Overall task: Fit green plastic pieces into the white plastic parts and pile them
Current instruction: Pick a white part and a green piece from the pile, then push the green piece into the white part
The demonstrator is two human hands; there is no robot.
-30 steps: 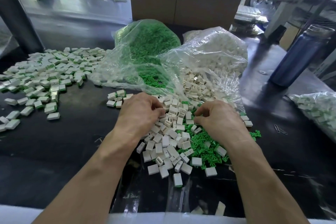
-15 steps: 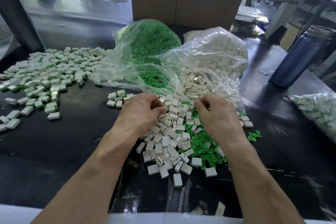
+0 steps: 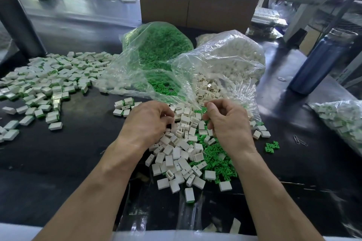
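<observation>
Head view. My left hand (image 3: pixel 148 121) and right hand (image 3: pixel 229 123) are both over the loose heap on the dark tabletop (image 3: pixel 58 162), fingers curled down into it. The left appears to pinch a white plastic part (image 3: pixel 177 117) at the heap's top; what the right fingertips hold, if anything, I cannot tell, since they curl out of sight.

Step in hand, as I judge it: pick one of each. To do it well, take a white part with its open slot facing me, then a single green plastic piece (image 3: pixel 213 154) from the scatter under my right wrist, and press it in squarely.

White parts: small, boxy, hollow, slotted. Green pieces: small, pronged, tangled together. Fitted units lie in a broad pile (image 3: pixel 45 84) far left; a few more (image 3: pixel 125 106) just beside my left hand. Supply bags (image 3: pixel 156 53) sit behind.
</observation>
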